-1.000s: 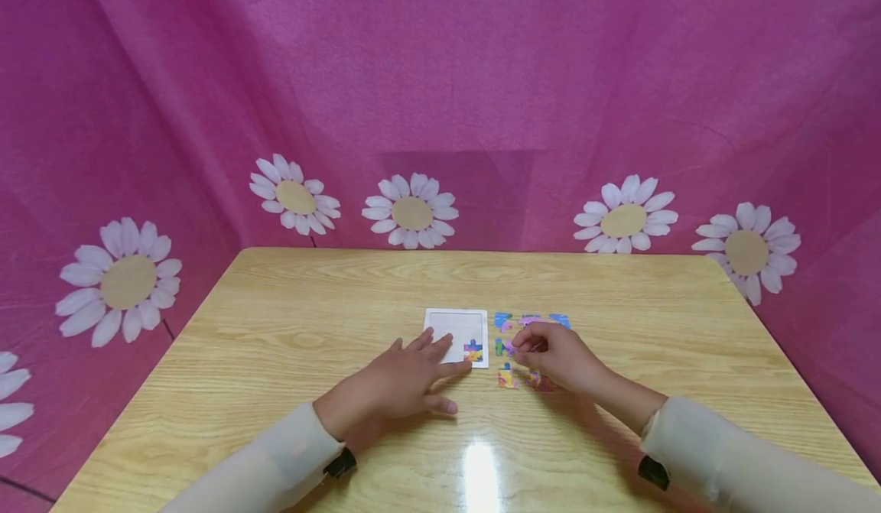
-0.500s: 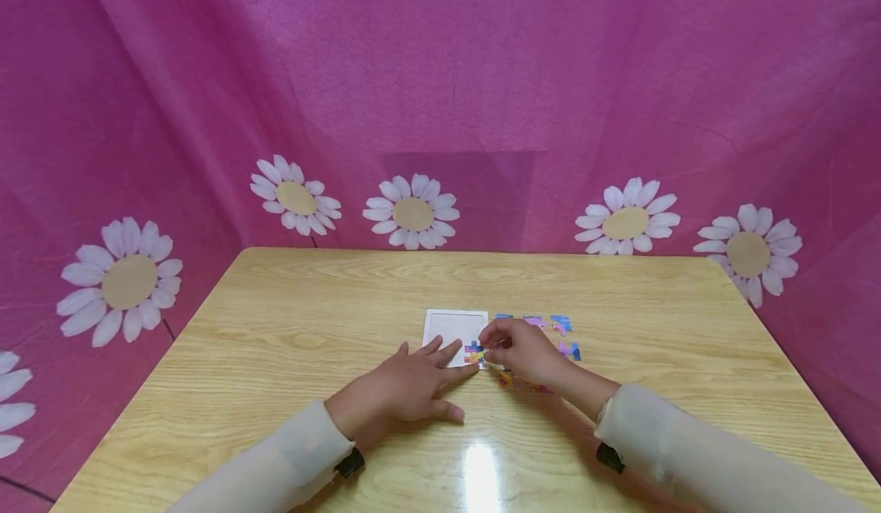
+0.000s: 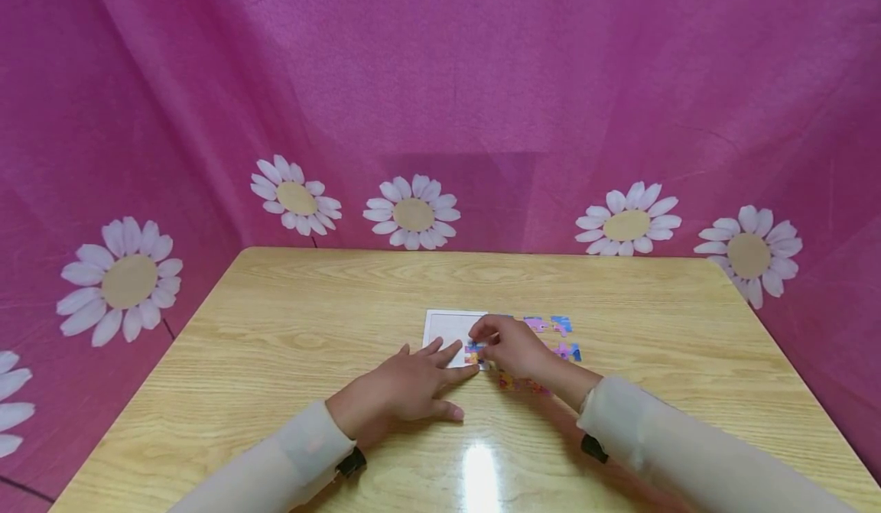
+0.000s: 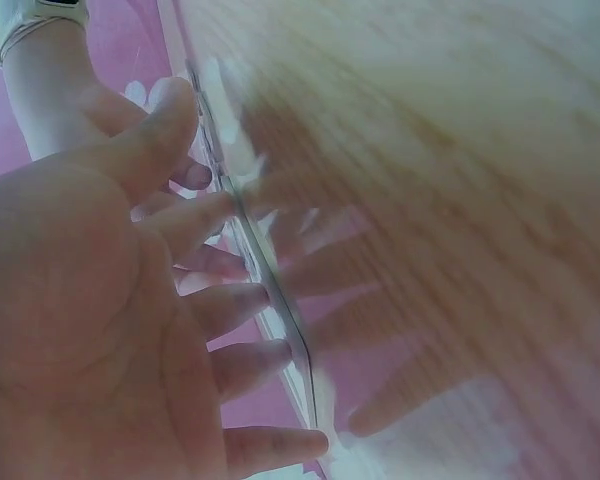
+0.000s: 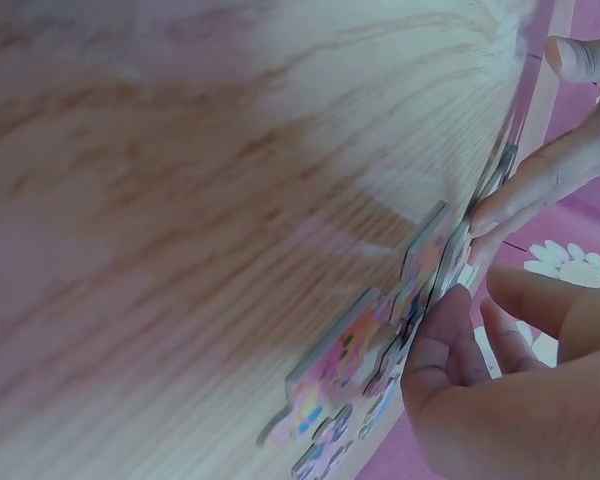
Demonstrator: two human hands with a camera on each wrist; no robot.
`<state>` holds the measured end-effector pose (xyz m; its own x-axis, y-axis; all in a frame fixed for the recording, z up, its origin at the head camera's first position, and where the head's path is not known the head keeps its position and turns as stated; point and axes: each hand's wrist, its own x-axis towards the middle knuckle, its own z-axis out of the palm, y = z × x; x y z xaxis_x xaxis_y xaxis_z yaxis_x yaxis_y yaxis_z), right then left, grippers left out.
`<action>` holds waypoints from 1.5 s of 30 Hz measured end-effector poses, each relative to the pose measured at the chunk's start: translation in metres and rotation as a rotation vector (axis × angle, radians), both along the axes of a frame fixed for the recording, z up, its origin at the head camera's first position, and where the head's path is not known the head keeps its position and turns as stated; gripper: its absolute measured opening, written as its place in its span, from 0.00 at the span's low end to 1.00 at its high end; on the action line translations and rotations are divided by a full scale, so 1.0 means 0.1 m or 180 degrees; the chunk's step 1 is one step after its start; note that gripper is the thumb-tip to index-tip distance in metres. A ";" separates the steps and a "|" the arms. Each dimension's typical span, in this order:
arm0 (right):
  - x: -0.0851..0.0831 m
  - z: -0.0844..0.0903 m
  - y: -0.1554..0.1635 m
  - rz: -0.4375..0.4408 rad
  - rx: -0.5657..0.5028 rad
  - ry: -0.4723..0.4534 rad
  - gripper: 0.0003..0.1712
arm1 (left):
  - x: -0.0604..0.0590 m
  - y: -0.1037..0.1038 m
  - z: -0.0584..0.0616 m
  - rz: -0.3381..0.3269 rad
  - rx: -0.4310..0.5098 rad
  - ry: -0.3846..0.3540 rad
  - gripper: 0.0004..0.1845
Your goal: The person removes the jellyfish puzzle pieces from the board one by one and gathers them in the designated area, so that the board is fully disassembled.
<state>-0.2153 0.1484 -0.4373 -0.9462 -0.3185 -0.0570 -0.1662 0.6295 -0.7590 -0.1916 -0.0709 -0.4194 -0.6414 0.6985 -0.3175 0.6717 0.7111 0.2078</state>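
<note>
Moved leftward across the middle of the head view over the last second: the right hand point(image 3: 512, 349), away from the loose puzzle pieces point(image 3: 551, 337) at centre right and onto the right edge of the white puzzle tray point(image 3: 447, 326). Arrived there with fingers curled, seemingly pinching a puzzle piece point(image 3: 475, 354) down at the tray's lower right corner, beside the colourful piece seen lying there a second ago. Could not tell from the head view whether that was one piece or two, small as they were. Showed more in the right wrist view: fingertips point(image 5: 450, 310) pressed against the edges of flat colourful pieces at lower right of that frame, on the wooden table point(image 3: 275, 322).

Barely shifted: the left hand point(image 3: 406, 387), spread flat just left of centre with straight fingers, their tips resting on the tray's lower left edge, as if steadying it. Confirmed in the left wrist view: open palm at left, fingers point(image 4: 235, 300) fanned along the thin tray rim.

Uncovered by the right hand's move: more of the loose pieces to the right of the tray, pink and blue ones visible apart from each other.

Judged from all this: a picked piece carried over and being seated next to the first; most of the tray left bare.
</note>
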 end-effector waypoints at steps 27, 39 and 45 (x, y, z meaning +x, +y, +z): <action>-0.04 -0.02 -0.13 -0.0307 -0.0020 0.0048 0.11 | -0.01 0.01 0.00 -0.0029 -0.0076 0.0048 0.38; -0.02 0.01 -0.07 -0.0394 -0.0119 -0.0086 0.08 | -0.02 0.01 -0.03 -0.0047 -0.0105 0.0096 0.38; 0.01 0.01 0.03 -0.0374 -0.0266 -0.0145 0.08 | -0.03 0.00 -0.03 -0.0055 -0.0075 0.0079 0.38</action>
<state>-0.2138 0.1513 -0.4365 -0.9743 -0.2110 -0.0785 -0.0593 0.5770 -0.8146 -0.1947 -0.0706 -0.4228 -0.6370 0.7021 -0.3182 0.6887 0.7038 0.1742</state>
